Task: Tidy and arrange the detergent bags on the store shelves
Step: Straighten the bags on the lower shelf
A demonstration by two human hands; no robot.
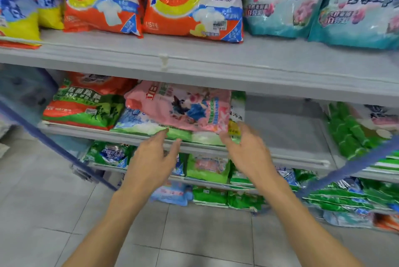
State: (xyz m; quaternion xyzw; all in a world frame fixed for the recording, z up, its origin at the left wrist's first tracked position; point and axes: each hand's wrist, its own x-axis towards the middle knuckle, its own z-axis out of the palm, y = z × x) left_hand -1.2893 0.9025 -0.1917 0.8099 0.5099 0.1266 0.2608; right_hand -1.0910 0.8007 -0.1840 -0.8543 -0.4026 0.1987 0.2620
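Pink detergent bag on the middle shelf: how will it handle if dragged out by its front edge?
Probably floppy: the pink bag sags over the uneven bags beneath. Its glossy film looks slippery, so it may slide. Plump shape suggests fairly heavy.

Pale tiled floor (43, 202), small white clip (163, 61), slanting left blue strap (43, 135), slanting right blue strap (356, 165).
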